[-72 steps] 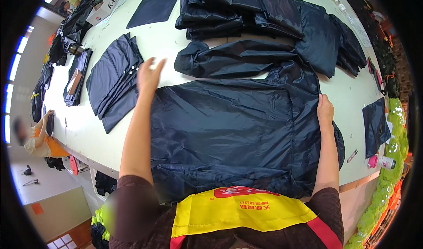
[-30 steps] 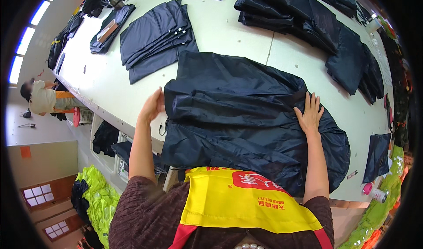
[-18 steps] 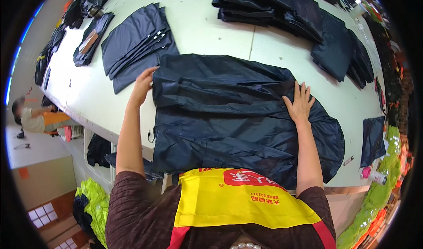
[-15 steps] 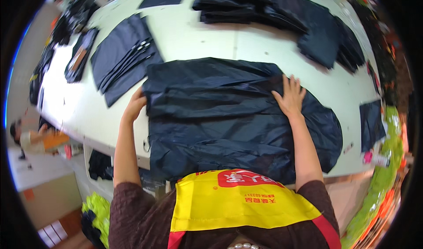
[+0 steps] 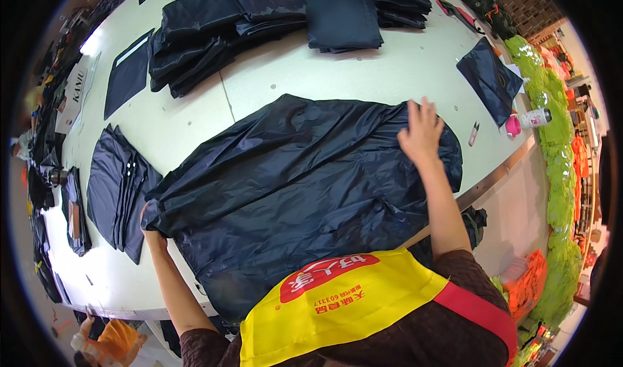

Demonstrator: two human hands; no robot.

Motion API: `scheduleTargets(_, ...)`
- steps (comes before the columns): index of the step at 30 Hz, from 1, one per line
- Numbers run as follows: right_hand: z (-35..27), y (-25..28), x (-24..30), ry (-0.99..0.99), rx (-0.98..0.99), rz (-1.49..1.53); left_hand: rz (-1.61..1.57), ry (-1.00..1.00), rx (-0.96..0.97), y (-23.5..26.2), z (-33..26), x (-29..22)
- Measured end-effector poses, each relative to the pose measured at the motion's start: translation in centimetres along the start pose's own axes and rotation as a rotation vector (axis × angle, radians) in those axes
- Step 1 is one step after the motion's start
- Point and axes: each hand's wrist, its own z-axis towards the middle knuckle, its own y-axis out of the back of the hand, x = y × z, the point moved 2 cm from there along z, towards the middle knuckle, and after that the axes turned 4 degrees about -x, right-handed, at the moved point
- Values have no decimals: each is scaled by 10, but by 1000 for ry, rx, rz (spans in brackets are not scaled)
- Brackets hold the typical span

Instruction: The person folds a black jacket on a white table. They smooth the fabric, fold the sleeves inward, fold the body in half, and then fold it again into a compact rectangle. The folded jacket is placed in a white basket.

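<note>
The white bench (image 5: 311, 75) carried a large dark navy garment (image 5: 298, 185), spread flat at its near edge. My right hand (image 5: 422, 130) lay open on its far corner to hold it smooth; my left hand (image 5: 152, 227) was closed on the opposite edge, pulling it taut.

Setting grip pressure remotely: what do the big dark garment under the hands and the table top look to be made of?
Dark navy garment: thin woven synthetic, likely nylon or polyester, by its faint sheen and fine sharp wrinkles. Table: smooth, pale, hard surface, perhaps laminate; it reflects light evenly.
</note>
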Motion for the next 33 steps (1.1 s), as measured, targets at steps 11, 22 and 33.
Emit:
scheduleTargets(11, 69, -37, -70, -137, 561, 555, 166, -235, 8, -37, -20, -30)
scheduleTargets(22, 68, -17, -31, 125, -402, 201, 365, -325, -203, -37, 10, -8)
scheduleTargets(33, 63, -18, 102, 353, 352, 458, 714, -194, -278, -31, -19, -13)
